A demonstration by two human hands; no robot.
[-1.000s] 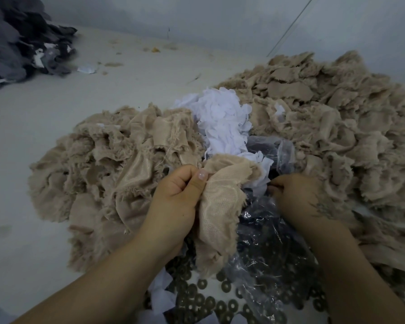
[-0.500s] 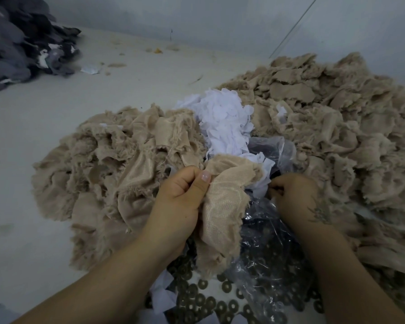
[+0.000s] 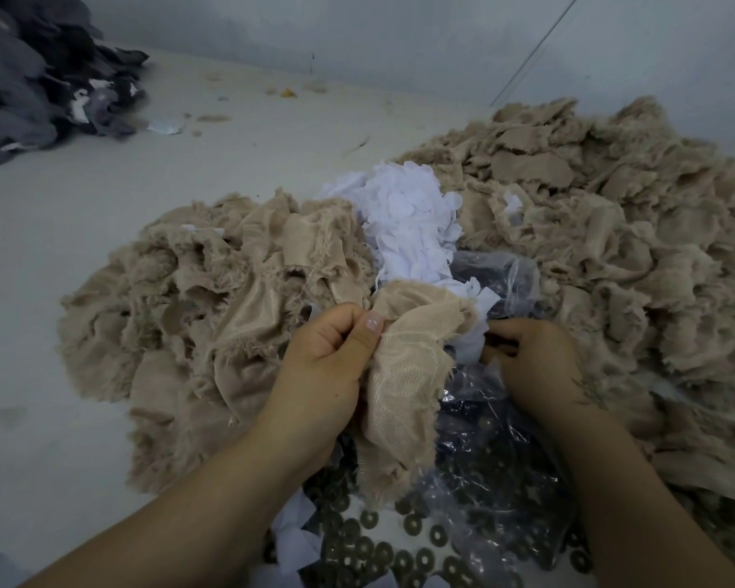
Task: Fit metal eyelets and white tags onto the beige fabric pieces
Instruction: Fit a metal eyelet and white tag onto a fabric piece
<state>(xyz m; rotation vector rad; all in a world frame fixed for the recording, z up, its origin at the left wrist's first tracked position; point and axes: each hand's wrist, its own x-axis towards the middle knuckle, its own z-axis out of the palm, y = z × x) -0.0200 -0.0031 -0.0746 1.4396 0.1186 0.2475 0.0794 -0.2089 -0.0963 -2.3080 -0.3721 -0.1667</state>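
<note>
Since a second ago almost nothing is shifting: both my hands are staying where they were, and the view is only drifting slightly.

Head camera, looking down: my left hand [image 3: 327, 358] is pinching a beige fabric piece [image 3: 404, 388] between thumb and curled fingers, and the piece is hanging down from that grip at the centre of the picture. My right hand [image 3: 535, 362], at about 3 o'clock from the left, is curling its fingers inward beside a white tag [image 3: 469, 337]; I cannot tell what it is gripping. A heap of white tags [image 3: 404, 222] is lying at 12 o'clock from my hands, between two piles of beige fabric [image 3: 213, 311]. A clear plastic bag [image 3: 493, 460] is lying under my right wrist, and loose metal eyelets [image 3: 399, 558] are spreading at 6 o'clock. Dark grey fabric scraps [image 3: 39, 78] are sitting at 10 o'clock, well apart.
</note>
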